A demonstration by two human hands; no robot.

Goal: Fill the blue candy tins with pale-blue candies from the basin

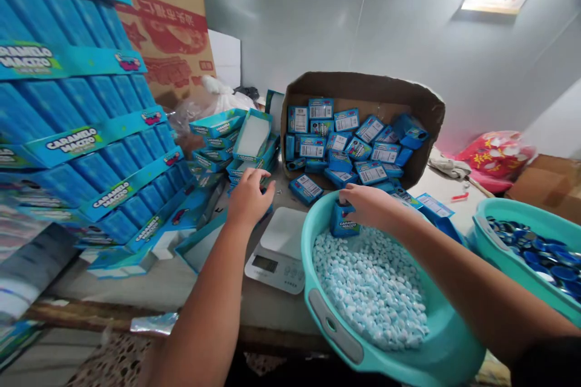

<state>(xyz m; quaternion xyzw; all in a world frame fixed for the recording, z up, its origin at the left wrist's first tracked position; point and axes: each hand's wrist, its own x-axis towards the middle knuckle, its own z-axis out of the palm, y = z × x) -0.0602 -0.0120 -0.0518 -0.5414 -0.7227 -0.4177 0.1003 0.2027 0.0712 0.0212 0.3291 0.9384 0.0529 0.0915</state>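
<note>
My right hand (365, 204) grips a small blue candy box (345, 225) from above, inside the near rim of a turquoise tub (311, 254). Pale blue and white candies (372, 290) fill much of the tub, and the box's lower end is at their surface. My left hand (249, 196) hovers with fingers loosely bent and thumb apart, holding nothing that I can see. Beneath and beyond it are blue display trays (252, 136), stacked unevenly. A white kitchen scale (279, 248) lies between my hands, its platform bare.
A tipped cardboard carton (363, 87) holds many blue boxes. At the left rises a tall stack of filled display trays (109, 142). Another turquoise tub (488, 224) on the right contains dark blue caps (540, 254). A red patterned bag (490, 154) sits behind it.
</note>
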